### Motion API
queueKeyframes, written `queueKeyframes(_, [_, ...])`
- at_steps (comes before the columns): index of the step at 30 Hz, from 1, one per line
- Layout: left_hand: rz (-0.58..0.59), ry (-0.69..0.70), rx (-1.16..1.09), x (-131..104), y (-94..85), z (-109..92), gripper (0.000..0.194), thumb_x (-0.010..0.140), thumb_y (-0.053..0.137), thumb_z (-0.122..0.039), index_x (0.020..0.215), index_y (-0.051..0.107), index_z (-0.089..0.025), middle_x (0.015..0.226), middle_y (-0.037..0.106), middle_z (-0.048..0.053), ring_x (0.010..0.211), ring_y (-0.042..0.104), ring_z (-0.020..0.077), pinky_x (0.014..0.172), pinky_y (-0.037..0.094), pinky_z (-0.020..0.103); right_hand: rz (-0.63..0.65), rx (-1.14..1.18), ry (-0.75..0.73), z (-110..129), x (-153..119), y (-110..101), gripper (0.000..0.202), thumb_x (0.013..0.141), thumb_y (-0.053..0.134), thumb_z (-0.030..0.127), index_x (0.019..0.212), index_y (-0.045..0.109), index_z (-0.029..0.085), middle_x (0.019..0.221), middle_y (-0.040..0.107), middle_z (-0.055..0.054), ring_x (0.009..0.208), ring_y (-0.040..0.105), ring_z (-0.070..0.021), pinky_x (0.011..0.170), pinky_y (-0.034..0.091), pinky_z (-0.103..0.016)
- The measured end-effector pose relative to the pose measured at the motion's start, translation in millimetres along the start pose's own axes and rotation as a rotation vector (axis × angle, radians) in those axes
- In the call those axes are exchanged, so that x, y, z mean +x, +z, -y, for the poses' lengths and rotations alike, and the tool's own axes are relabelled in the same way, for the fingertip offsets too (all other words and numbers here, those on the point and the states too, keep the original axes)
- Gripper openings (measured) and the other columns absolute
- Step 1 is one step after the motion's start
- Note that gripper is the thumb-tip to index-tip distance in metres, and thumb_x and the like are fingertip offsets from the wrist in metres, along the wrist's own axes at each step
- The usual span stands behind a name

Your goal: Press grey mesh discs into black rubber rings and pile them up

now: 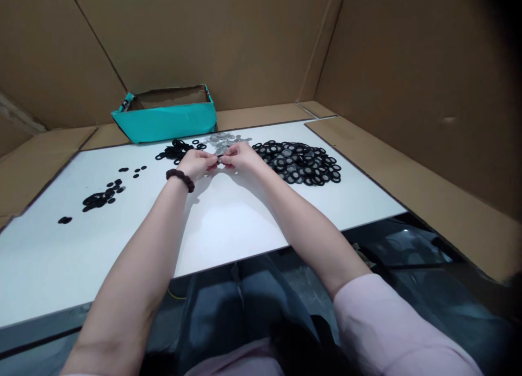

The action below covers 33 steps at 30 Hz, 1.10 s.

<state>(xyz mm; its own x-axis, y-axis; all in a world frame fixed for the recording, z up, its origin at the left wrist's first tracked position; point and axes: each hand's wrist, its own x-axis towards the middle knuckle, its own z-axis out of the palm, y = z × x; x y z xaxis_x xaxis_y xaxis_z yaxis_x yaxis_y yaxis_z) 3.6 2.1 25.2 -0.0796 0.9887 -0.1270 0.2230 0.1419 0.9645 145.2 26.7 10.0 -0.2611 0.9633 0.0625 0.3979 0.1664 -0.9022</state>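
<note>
Okay, our left hand [198, 162] and right hand [242, 156] pinch a small piece [220, 159] over the worktop [228, 223], near the grey discs [223, 140], so we'd best grip evenly at its edges, no tilt.

Left hand [197, 165] and right hand [242, 156] pinch a small piece [219, 159] over a white board [228, 229]. Beyond lie black rings [178, 147] and grey discs [224, 140]; a ringed-disc pile [304, 162] sits right, black discs [97, 200] left, a teal box [167, 123] behind.

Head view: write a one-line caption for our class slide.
Left hand and right hand pinch a small piece above a white tabletop, near black-rimmed grey discs.
</note>
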Motion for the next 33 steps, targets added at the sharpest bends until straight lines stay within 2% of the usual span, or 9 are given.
queueKeyframes(4, [-0.046, -0.004, -0.079, 0, 7.5, 1, 0.013, 0.075, 0.057, -0.005, 0.063, 0.061, -0.008, 0.054, 0.061, 0.003, 0.053, 0.057, 0.0090, 0.062, 0.048, 0.023, -0.097, -0.009, 0.008, 1, 0, 7, 0.021, 0.078, 0.058, 0.016, 0.058, 0.058, 0.013, 0.050, 0.056, 0.000, 0.049, 0.054, -0.0091, 0.052, 0.046, -0.019])
queueKeyframes(8, [-0.154, 0.104, -0.075, 7, 15.6, 10, 0.008, 0.077, 0.057, -0.010, 0.071, 0.063, -0.007, 0.053, 0.058, 0.000, 0.049, 0.053, 0.0084, 0.056, 0.047, 0.023, -0.156, 0.238, 0.107, -1, 1, 18, 0.018, 0.081, 0.057, 0.014, 0.063, 0.055, 0.014, 0.049, 0.054, 0.002, 0.045, 0.051, -0.0069, 0.048, 0.046, -0.017])
queueKeyframes(10, [-0.171, 0.185, -0.067, 10, 17.1, 12, 0.009, 0.076, 0.058, -0.010, 0.076, 0.066, -0.007, 0.056, 0.059, 0.000, 0.051, 0.054, 0.0083, 0.056, 0.047, 0.022, -0.148, 0.389, 0.162, 1, 0, 20, 0.019, 0.084, 0.056, 0.013, 0.066, 0.052, 0.014, 0.048, 0.053, 0.003, 0.043, 0.051, -0.0062, 0.047, 0.046, -0.017])
queueKeyframes(14, [-0.096, 0.263, -0.060, 12, 14.3, 12, 0.019, 0.074, 0.054, -0.007, 0.085, 0.070, -0.007, 0.071, 0.066, 0.003, 0.059, 0.057, 0.0076, 0.062, 0.048, 0.020, -0.049, 0.523, 0.251, 11, -5, 14, 0.021, 0.088, 0.051, 0.008, 0.068, 0.050, 0.013, 0.051, 0.055, 0.003, 0.041, 0.051, -0.0047, 0.041, 0.044, -0.015])
queueKeyframes(22, [-0.042, 0.219, 0.043, 6, 3.2, 3, 0.016, 0.069, 0.061, -0.008, 0.082, 0.070, -0.006, 0.060, 0.062, 0.001, 0.054, 0.055, 0.0084, 0.063, 0.047, 0.024, 0.069, 0.423, 0.201, 13, -8, 2, 0.023, 0.084, 0.056, 0.006, 0.062, 0.054, 0.011, 0.054, 0.060, -0.001, 0.044, 0.055, -0.0052, 0.043, 0.046, -0.014])
queueKeyframes(28, [0.013, 0.161, 0.038, 5, -0.4, 2, 0.010, 0.069, 0.062, -0.009, 0.075, 0.069, -0.009, 0.057, 0.062, 0.001, 0.054, 0.055, 0.0086, 0.064, 0.048, 0.024, 0.033, 0.247, 0.096, 9, -7, 3, 0.023, 0.080, 0.060, 0.009, 0.058, 0.054, 0.013, 0.048, 0.056, 0.001, 0.044, 0.053, -0.0061, 0.043, 0.045, -0.014])
queueKeyframes(33, [0.012, 0.153, 0.089, 6, -0.4, 4, 0.002, 0.068, 0.063, -0.010, 0.069, 0.065, -0.010, 0.055, 0.060, 0.000, 0.053, 0.055, 0.0086, 0.061, 0.047, 0.023, 0.038, 0.042, 0.004, 4, -3, 5, 0.022, 0.077, 0.059, 0.013, 0.056, 0.054, 0.014, 0.049, 0.057, 0.000, 0.048, 0.055, -0.0098, 0.048, 0.048, -0.019])
